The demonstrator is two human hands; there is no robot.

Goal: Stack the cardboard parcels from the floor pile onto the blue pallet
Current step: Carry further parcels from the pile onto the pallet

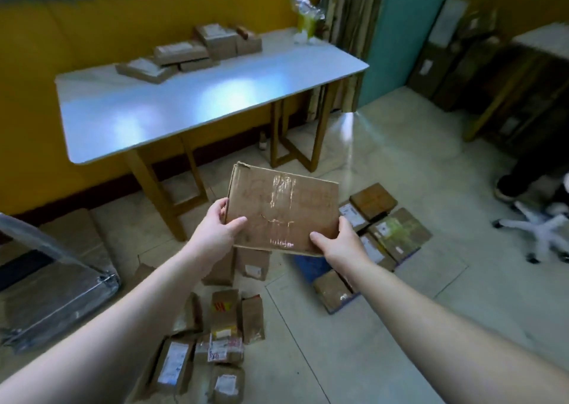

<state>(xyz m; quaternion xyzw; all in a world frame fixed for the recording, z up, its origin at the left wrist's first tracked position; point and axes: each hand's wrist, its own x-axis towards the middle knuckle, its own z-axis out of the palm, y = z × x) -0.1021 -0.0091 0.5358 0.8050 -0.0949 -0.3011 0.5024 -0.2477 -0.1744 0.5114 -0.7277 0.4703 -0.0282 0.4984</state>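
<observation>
I hold a flat brown cardboard parcel [281, 208] with clear tape across its top, in the air at mid-frame. My left hand [217, 229] grips its left edge and my right hand [338, 243] grips its lower right corner. Below and to the right lies the blue pallet [309, 266] on the floor, mostly covered by several parcels [397, 232] laid flat. The floor pile [215, 342] of several labelled parcels lies under my left forearm, at the bottom centre.
A white-topped table [197, 101] with wooden legs stands ahead, with several parcels [191, 51] at its far edge. A folded metal cart [58, 289] lies at left. A white chair base [535, 232] and someone's dark shoe [508, 186] are at right. Boxes line the far right wall.
</observation>
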